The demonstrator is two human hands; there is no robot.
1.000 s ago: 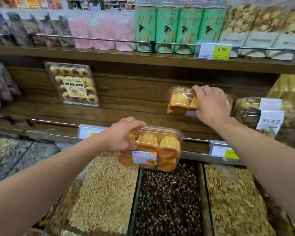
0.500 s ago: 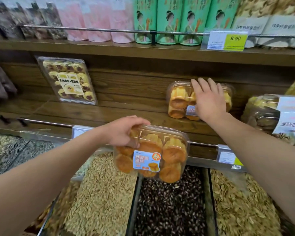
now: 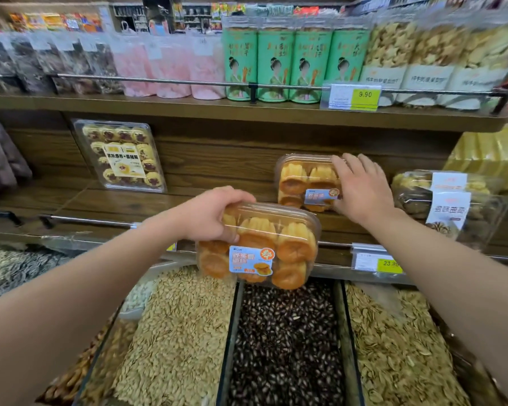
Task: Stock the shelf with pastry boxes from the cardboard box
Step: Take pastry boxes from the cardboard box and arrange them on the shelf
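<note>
My left hand [image 3: 208,215] grips a clear pastry box [image 3: 264,247] of orange-brown pastries by its upper left corner, holding it tilted in front of the shelf rail, above the seed bins. A second, matching pastry box [image 3: 302,183] stands on edge on the wooden shelf [image 3: 129,203], leaning against the back panel. The straight fingers of my right hand [image 3: 364,191] lie flat against that box's right side, with the thumb at its lower edge. The cardboard box is out of view.
A clear tray of round cookies [image 3: 121,155] leans on the shelf's back at left. Bagged pastries [image 3: 446,200] crowd the shelf's right end. A metal rail [image 3: 85,221] with a price tag [image 3: 376,260] fronts the shelf. Below it lie open seed bins [image 3: 285,347]. Green cans [image 3: 273,63] line the upper shelf.
My right hand has stood its pastry box upright against the shelf's back and flattened its fingers on it. The left hand's box has tilted label-up and stayed in front of the rail.
</note>
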